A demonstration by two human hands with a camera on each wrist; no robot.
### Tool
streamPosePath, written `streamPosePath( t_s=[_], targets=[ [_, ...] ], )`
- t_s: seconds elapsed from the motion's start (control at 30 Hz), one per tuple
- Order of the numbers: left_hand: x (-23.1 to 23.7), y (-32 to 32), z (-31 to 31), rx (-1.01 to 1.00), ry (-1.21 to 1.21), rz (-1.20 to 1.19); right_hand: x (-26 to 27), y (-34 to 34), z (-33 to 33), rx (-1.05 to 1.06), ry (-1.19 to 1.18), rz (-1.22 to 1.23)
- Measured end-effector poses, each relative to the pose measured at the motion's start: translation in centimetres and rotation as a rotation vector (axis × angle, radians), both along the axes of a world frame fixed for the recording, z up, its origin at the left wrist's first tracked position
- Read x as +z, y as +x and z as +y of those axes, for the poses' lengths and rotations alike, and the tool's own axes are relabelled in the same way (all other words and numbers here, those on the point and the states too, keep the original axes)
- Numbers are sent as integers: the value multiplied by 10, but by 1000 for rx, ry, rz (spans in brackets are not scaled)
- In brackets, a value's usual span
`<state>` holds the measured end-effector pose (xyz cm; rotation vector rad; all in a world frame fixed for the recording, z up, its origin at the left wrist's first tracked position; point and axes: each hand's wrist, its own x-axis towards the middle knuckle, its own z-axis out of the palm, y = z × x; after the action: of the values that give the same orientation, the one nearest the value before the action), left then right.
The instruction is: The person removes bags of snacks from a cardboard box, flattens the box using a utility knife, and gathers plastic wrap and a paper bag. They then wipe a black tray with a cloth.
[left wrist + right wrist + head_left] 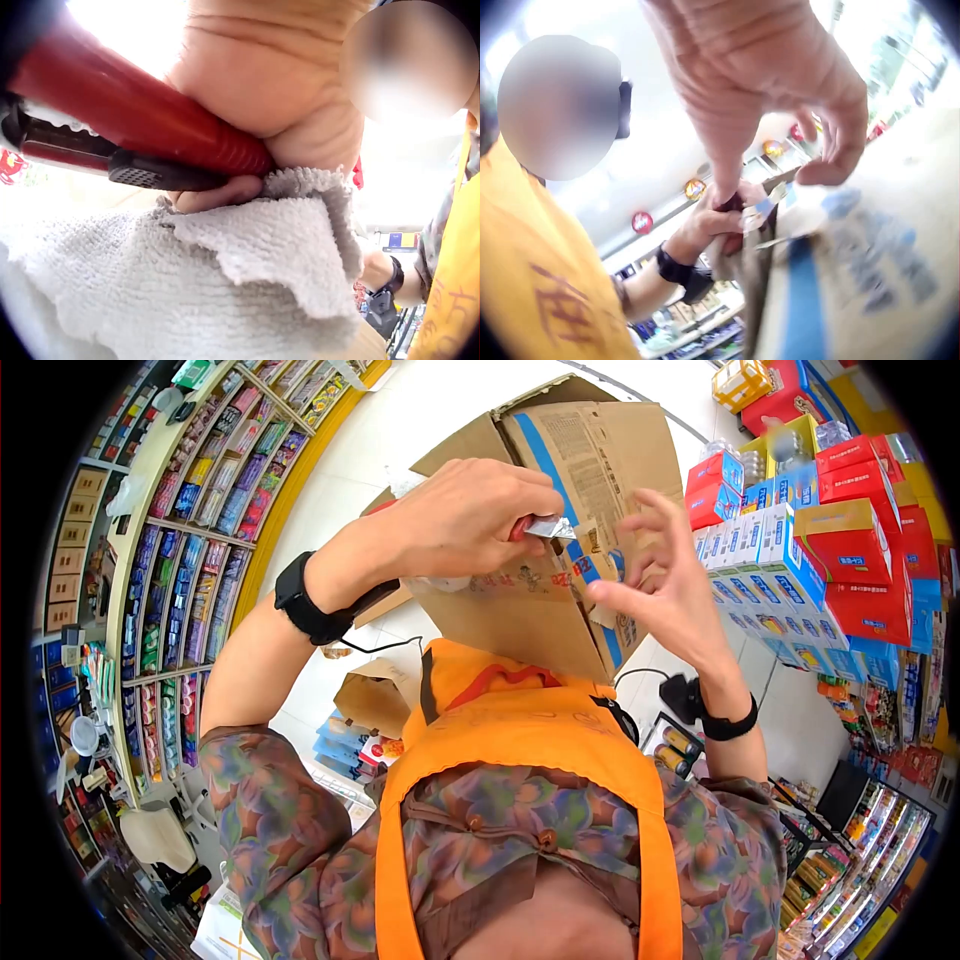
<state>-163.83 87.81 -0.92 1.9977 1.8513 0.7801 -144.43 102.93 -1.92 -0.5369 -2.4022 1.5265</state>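
Left hand (480,520) curled round a smooth red cutter (150,112) above the creased cardboard box (635,455), nubbly pale cloth (187,277) against its fingers, right hand (670,585) open, fingers loosely bent, cutter's tip blurred, box's underside hidden.

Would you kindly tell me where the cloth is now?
The cloth shows in the left wrist view, against the fingers of the left hand, just below the red cutter it grips.

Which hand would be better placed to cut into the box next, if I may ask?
Probably the left hand: it grips the red cutter near the box, while the right hand is open and empty.
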Motion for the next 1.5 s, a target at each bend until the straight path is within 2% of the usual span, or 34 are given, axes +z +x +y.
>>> streamPosePath(
  t_s=[0.07,0.13,0.2,0.3,0.4,0.43,0.53,0.57,0.67,0.73,0.8,0.9,1.0,1.13,1.23,1.33,1.43,1.5],
  targets=[
    [2,3,-4,7,-30,4,-2,-5,1,160,25,-114],
    [7,7,-7,17,-80,16,-4,-10,2,190,38,-134],
    [3,7,-10,32,-16,-10,-12,-11,7,240,-10,-201],
    [2,6,-13,60,21,-13,-7,-10,-11,247,-123,-175],
    [-4,5,-12,113,157,-53,-10,-9,-24,262,337,179],
    [-6,6,-12,134,222,-76,-10,-9,-28,233,383,262],
    [12,19,-26,494,415,-105,-12,-9,-35,146,536,338],
    [11,20,-36,654,306,-93,-12,-8,-36,141,580,344],
    [16,33,-51,656,-327,-687,-15,-6,-47,134,684,387],
    [-4,48,-47,549,-399,-971,-20,-7,-57,162,734,461],
    [-3,56,-45,572,-557,-1084,-20,-3,-69,199,743,460],
    [-7,60,-45,525,-572,-1260,-24,3,-73,225,781,465],
    [-28,55,-44,511,-653,-1232,-34,8,-74,258,803,469],
    [-30,60,-37,467,-559,-1274,-36,13,-69,279,842,485],
    [-34,65,-31,467,-483,-1250,-35,14,-62,343,764,528],
    [-38,69,-29,457,-422,-1207,-3,21,-48,241,204,226],
    [-46,75,-24,393,-362,-1069,18,-4,-27,-131,-148,44],
    [-50,83,-19,349,-290,-1030,21,-19,-20,5,255,-195]
  ],
)
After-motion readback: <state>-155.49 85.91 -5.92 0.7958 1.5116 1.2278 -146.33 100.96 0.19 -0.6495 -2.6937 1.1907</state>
